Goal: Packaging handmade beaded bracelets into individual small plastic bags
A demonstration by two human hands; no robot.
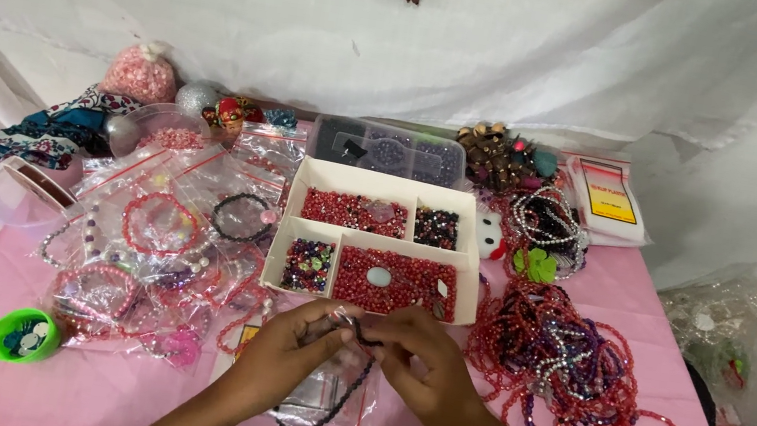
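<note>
Dark beaded string [348,393] hangs low in the middle of the frame, its upper end pinched between both hands, its lower loop trailing over a clear zip bag [323,405] on the pink bench [66,397]. The left hand [280,355] and the right hand [421,362] meet fingertip to fingertip, each closed narrowly on the strand's top end; whether a clasp or a knot sits between them is too small to tell.

Judging by how things lie, the strand looks well strung (beads run along all of its visible length), and what remains seems to be the work at its ends. Just above the hands stands a white divided tray [295,230], red beads filling its two larger compartments, darker and mixed beads in the smaller ones. A heap of finished red and purple bracelets [575,376] lies at centre right, suggesting much is already made. More bracelets in clear bags [157,239] spread over the left, and a green cup [25,335] sits at lower left. A dark plastic box [388,152] rests behind the tray.
</note>
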